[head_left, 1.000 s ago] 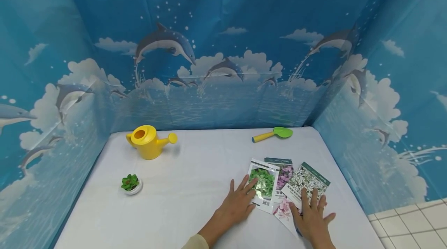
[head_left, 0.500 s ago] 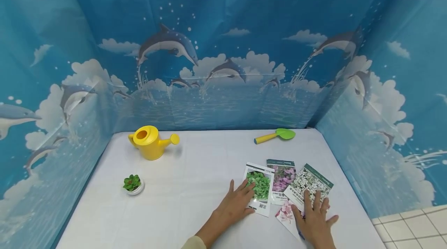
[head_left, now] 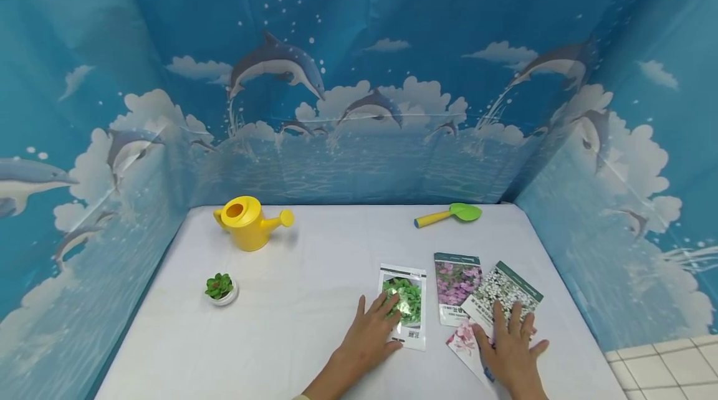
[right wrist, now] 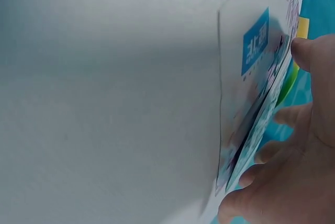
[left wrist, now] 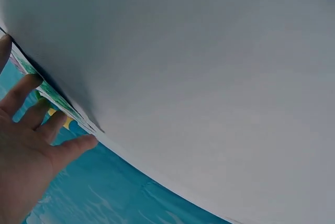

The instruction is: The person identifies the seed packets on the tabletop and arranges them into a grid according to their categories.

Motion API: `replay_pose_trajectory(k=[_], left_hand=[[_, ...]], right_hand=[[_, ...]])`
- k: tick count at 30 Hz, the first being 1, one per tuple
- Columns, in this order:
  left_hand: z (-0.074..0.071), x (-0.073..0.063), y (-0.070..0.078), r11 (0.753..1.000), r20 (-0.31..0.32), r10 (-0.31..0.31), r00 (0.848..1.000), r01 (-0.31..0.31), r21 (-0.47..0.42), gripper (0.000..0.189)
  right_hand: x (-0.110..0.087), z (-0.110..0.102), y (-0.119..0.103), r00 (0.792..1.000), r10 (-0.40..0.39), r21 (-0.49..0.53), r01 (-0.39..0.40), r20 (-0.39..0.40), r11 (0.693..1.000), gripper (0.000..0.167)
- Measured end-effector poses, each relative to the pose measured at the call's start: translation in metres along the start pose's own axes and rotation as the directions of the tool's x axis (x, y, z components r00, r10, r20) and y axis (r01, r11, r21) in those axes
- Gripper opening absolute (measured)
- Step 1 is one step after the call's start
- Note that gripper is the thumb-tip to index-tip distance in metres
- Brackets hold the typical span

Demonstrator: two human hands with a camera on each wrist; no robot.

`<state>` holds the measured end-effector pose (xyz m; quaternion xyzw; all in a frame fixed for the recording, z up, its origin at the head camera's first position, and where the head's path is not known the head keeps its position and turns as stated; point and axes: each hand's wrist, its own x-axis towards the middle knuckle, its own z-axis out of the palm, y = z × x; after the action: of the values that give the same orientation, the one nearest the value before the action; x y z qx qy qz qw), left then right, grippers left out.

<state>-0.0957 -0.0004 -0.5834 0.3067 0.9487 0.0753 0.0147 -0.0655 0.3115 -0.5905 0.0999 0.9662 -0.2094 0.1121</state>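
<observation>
In the head view my left hand lies with spread fingers on a seed packet with a green leaf picture. To the right, my right hand rests its straight fingers on a white-flower seed packet. That packet overlaps a pink-flower seed packet below it and the corner of a purple-flower seed packet behind. A gap separates the leaf packet from these three. The right wrist view shows the pink packet's blue label near my thumb.
On the white tablecloth, a yellow watering can stands at the back left, with a small potted succulent in front of it. A green trowel with a yellow handle lies at the back right. Dolphin-print curtains surround the table.
My left hand has slid the leaf packet left, off the purple-flower packet, and it now lies straighter. My right hand stays on the white-flower packet. The head view has shifted slightly.
</observation>
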Motion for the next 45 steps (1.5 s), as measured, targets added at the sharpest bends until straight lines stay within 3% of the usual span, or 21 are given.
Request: replay_pose_trajectory(k=[6, 11, 20, 27, 32, 37, 45], left_hand=[[0.004, -0.013, -0.008, 0.997, -0.016, 0.026, 1.000, -0.027, -0.073, 0.050], [0.004, -0.023, -0.014, 0.989, -0.002, 0.003, 1.000, -0.003, -0.147, 0.046], [0.000, -0.038, -0.018, 0.977, 0.025, -0.024, 0.999, 0.029, -0.209, 0.047], [-0.004, -0.054, -0.025, 0.980, 0.006, -0.025, 1.000, 0.026, -0.199, 0.078], [-0.008, -0.065, -0.026, 0.984, 0.004, -0.046, 0.999, 0.046, -0.170, 0.070], [-0.008, -0.073, -0.027, 0.972, 0.004, -0.088, 0.996, 0.087, -0.219, 0.071], [-0.009, -0.090, -0.034, 0.953, -0.018, -0.105, 0.994, 0.096, -0.288, 0.073]], right_hand=[[-0.003, 0.000, -0.001, 0.996, -0.043, 0.004, 0.043, -0.077, 0.999, 0.091], [-0.004, 0.003, -0.004, 0.990, -0.065, -0.002, 0.065, -0.129, 0.998, 0.090], [-0.010, 0.005, -0.005, 0.993, -0.050, -0.011, 0.049, -0.108, 0.999, 0.092], [-0.011, 0.009, -0.009, 0.991, -0.070, -0.009, 0.069, -0.114, 0.998, 0.091], [-0.009, 0.008, -0.009, 0.989, -0.092, -0.019, 0.090, -0.117, 0.996, 0.091], [-0.002, 0.003, -0.008, 0.986, -0.104, -0.041, 0.099, -0.128, 0.994, 0.091], [0.008, -0.007, -0.009, 0.988, -0.116, -0.052, 0.111, -0.098, 0.992, 0.093]])
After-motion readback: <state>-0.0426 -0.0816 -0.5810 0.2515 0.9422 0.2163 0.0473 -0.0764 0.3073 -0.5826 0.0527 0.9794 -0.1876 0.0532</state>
